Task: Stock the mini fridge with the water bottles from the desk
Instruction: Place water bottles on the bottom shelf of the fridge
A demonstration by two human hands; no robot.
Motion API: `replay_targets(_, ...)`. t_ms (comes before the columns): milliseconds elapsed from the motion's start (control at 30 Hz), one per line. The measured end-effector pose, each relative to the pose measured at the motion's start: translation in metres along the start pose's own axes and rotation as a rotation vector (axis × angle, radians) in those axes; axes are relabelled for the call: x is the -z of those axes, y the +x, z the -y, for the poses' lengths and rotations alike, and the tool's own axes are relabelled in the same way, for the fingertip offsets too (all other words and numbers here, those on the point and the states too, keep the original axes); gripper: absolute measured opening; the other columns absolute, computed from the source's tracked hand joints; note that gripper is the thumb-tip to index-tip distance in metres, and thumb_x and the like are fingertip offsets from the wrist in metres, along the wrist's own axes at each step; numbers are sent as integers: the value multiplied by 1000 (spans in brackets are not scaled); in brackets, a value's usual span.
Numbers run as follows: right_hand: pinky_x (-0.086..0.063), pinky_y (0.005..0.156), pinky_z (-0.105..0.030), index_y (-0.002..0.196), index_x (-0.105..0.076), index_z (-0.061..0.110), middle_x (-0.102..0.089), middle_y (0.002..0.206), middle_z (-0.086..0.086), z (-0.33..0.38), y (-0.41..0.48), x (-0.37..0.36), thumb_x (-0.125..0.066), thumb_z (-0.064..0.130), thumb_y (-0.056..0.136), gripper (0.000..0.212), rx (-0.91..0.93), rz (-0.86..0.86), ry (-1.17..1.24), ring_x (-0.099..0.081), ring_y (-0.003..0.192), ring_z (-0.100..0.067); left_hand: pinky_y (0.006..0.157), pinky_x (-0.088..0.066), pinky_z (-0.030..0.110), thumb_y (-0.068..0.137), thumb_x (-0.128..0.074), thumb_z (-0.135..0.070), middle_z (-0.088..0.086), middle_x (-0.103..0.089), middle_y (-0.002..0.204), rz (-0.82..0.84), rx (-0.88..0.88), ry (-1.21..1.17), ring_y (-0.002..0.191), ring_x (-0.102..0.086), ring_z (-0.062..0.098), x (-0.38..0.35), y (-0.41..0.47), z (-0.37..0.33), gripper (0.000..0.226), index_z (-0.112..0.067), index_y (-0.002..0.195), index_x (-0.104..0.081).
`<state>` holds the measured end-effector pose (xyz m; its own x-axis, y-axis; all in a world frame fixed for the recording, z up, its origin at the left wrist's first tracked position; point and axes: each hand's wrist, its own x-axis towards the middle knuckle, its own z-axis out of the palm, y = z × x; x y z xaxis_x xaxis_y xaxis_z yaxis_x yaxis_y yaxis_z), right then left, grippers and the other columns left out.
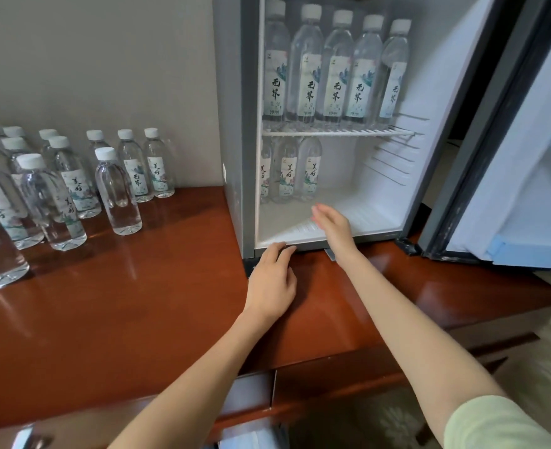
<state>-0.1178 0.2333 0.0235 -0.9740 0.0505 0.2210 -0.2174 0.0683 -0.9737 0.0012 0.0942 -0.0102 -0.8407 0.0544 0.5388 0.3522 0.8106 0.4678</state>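
**A hotel guest room, by the look of it**

A glossy reddish wooden desk (138, 303) with drawers (248, 396) stands against a plain beige wall (89, 59). A small grey mini fridge (232, 124) sits on its right end, door (510, 157) swung open, holding rows of identical small branded water bottles (335, 69); more of them (73, 176) crowd the desk's left. Patterned carpet (390, 422) covers the near floor.
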Motion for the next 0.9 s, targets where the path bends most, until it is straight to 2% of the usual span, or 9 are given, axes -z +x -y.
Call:
replay_targets(67,-43,105,-29,126,-59,6,-63,120,-5,-1,-23,-1,-60,20,96,33,-10,13,53,-58,116,-16,94,-45,32,90,-47,-7,3,-52,132,20,19,-5,119,-51,22,4,-11,-1,45,-12,135,-52)
replay_targets(133,-48,97,-30,120,-62,7,-64,112,-4,-3,-45,-8,-58,17,96,26,-17,32,86,-59,107,-15,94,-43,31,91,-48,-8,3,-54,130,27,50,-33,117,-51,23,9,-21,-3,44,-12,134,-52)
replay_targets(233,-51,84,-25,112,-65,3,-65,100,-7,-5,-75,-22,-57,16,97,21,-17,5,108,-61,93,-14,95,-39,24,89,-50,-7,3,-56,128,-10,134,-114,117,-52,21,20,-37,-2,42,-12,131,-56)
replay_targets(367,-51,73,-18,105,-66,-4,-66,86,-9,-4,-109,-46,-55,10,97,20,15,57,34,-62,80,-16,91,-39,20,88,-53,-7,2,-60,119,-104,313,-239,109,-59,18,44,-57,14,37,-15,123,-61)
replay_targets(600,-48,63,-11,88,-70,10,-67,73,0,3,-156,-101,-58,15,96,16,48,185,62,-63,64,-1,91,-43,22,86,-49,0,5,-63,118,-236,512,-355,104,-60,15,96,-87,54,39,-14,121,-62)
replay_targets(733,-49,64,-13,86,-70,9,-67,73,-1,10,-171,-145,-59,14,95,15,57,265,86,-62,67,-4,92,-43,22,87,-48,1,4,-63,119,-306,575,-371,105,-59,13,122,-98,75,40,-15,121,-62)
replay_targets(833,-53,74,-24,89,-70,10,-68,74,0,13,-177,-179,-62,18,93,11,45,311,82,-64,72,-10,91,-42,21,87,-48,1,4,-63,121,-347,601,-350,104,-59,13,139,-103,94,39,-14,121,-62)
replay_targets(900,-53,78,-29,89,-69,14,-70,78,1,13,-178,-199,-65,20,92,7,45,348,69,-66,76,-9,95,-45,27,88,-48,1,5,-62,122,-383,614,-345,105,-59,13,149,-104,108,39,-14,121,-62)
